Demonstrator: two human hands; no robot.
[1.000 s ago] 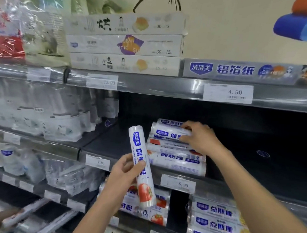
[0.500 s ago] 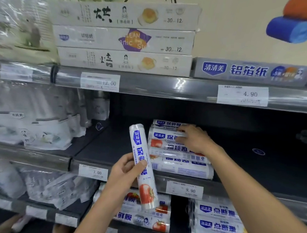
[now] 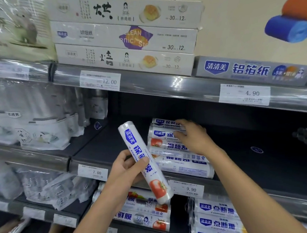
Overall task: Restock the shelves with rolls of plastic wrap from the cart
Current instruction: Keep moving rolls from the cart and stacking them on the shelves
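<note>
The left hand point(image 3: 127, 171) grips one roll of plastic wrap point(image 3: 156, 183), fingers curled round it, tilted in front of the shelf point(image 3: 108, 149), ready to go in. The right hand point(image 3: 193, 139) rests loose fingers on the pile of rolls point(image 3: 182, 166) there, likely to stop it rolling.

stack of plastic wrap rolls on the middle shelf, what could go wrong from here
1. The stacked rolls are round and piled loosely near the shelf edge. If the right hand lifts away, or another roll lands on top, they may roll off.
2. The left hand grips the tilted roll one-handed around its middle, so the glossy wrapper might slip.
</note>
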